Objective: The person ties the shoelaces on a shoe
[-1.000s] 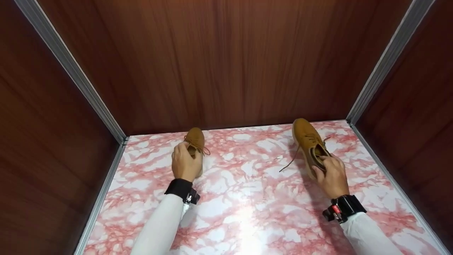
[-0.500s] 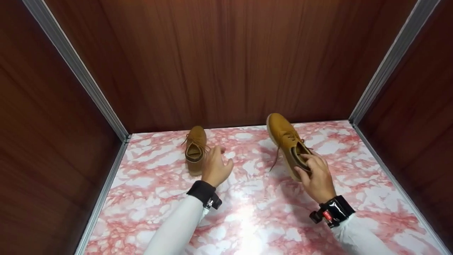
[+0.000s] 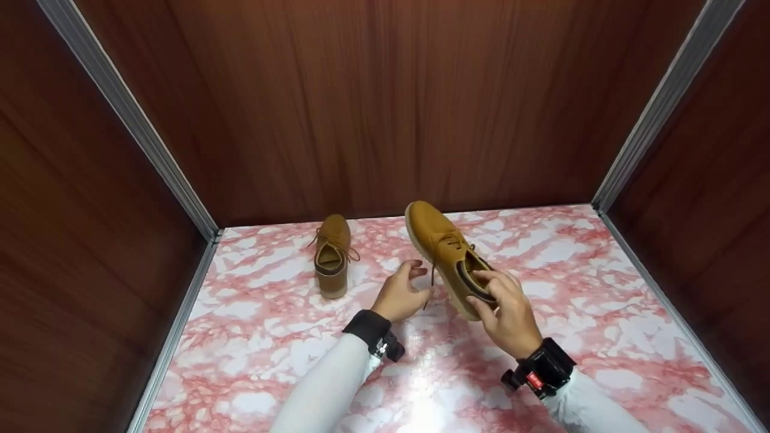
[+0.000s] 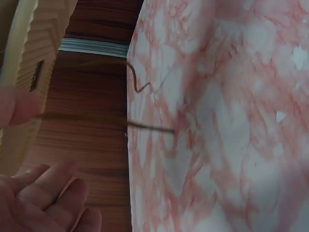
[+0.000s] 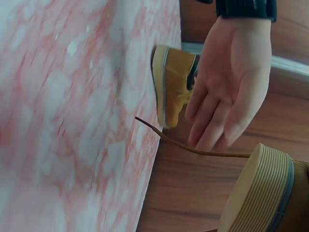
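In the head view my right hand [image 3: 511,313] grips a tan lace-up shoe [image 3: 434,233] at its opening, fingers inside and thumb outside near the heel. The shoe is held raised and tilted, toe toward the back left. A loose brown lace [image 5: 181,146] dangles from it. My left hand [image 3: 402,293] hovers just left of this shoe, fingers loosely bent, holding nothing. In the left wrist view its thumb overlaps the hanging lace close to the ribbed sole [image 4: 46,41]. The matching shoe [image 3: 332,284] stands upright further left, toe to the back wall, laces undone.
The table [image 3: 252,337] has a red and white marbled top. A dark wood panel [image 3: 385,120] rises at its back edge, with side panels left and right. Grey metal strips [image 3: 649,126] run along the corners.
My left hand has let go of the left shoe and moved right toward the other one. My right hand has carried its shoe leftward to the middle.
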Available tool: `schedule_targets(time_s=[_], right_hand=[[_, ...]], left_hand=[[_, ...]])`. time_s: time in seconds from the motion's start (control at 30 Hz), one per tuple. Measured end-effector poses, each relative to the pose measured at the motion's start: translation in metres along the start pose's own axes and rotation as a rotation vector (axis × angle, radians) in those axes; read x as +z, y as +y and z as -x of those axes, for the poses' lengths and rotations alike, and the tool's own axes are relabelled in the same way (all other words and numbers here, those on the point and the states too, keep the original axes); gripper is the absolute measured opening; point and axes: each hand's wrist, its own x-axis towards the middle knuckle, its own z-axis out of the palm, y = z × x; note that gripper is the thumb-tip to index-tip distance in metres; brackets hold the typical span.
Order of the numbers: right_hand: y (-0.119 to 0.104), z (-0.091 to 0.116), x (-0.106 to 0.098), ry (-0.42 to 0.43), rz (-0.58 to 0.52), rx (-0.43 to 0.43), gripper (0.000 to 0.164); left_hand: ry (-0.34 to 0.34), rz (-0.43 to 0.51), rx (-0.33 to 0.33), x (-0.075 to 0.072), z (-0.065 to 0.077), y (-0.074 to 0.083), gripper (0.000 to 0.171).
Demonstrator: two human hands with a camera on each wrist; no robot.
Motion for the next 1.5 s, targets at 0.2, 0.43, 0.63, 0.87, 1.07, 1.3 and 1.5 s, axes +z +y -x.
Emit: schedule_targets(time_s=[0.2, 0.43, 0.63, 0.87, 1.07, 1.3, 1.5], right_hand=[[-0.009, 0.002, 0.007, -0.027, -0.011, 0.006, 0.027], [-0.012, 0.009, 0.013, -0.030, 0.008, -0.005, 0.029], [-0.014, 0.014, 0.023, -0.039, 0.025, -0.011, 0.028], [-0.016, 0.023, 0.039, -0.108, 0.071, 0.000, 0.025], [-0.016, 0.031, 0.046, -0.224, 0.053, 0.014, 0.023], [0.000, 0.038, 0.041, -0.361, -0.244, 0.244, 0.023], [0.041, 0.038, 0.037, -0.379, -0.173, 0.563, 0.010]], left_hand=[[-0.078, 0.293, -0.010, 0.006, 0.002, -0.002, 0.041], [-0.095, 0.522, -0.076, -0.006, 0.007, 0.003, 0.027], [-0.054, 0.395, -0.156, -0.013, 0.010, 0.013, 0.044], [-0.070, 0.343, -0.217, -0.009, 0.011, 0.009, 0.058], [-0.055, 0.255, -0.323, -0.008, 0.018, -0.001, 0.052], [-0.069, 0.133, -0.420, -0.010, 0.030, -0.023, 0.055], [-0.131, 0.090, -0.395, -0.008, 0.039, -0.040, 0.047]])
